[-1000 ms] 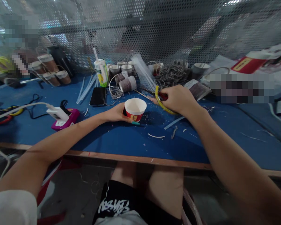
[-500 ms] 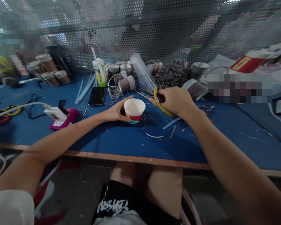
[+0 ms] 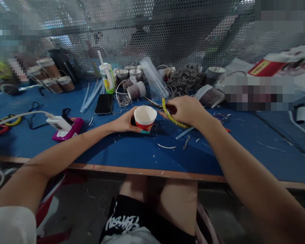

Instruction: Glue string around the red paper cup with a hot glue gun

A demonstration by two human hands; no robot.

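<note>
My left hand is wrapped round a red paper cup with a white inside, its mouth facing up and toward me. The thumb lies across the cup's front, near the bottom. To the right, my right hand grips a pair of scissors by their yellow handle. Their dark blades point left, just behind the cup's rim and apart from it. Most of the right fingers are hidden behind the handle. White and clear offcuts lie on the blue table in front.
Behind the hands are a phone, a drink carton with a straw, a wire spool, clear tubes and a heap of grey cord. A purple power strip sits left. A perforated metal screen closes the back.
The scissors in my right hand have shifted slightly left, closer to the cup. My left hand keeps its hold on the cup. The whole view has moved a little.
</note>
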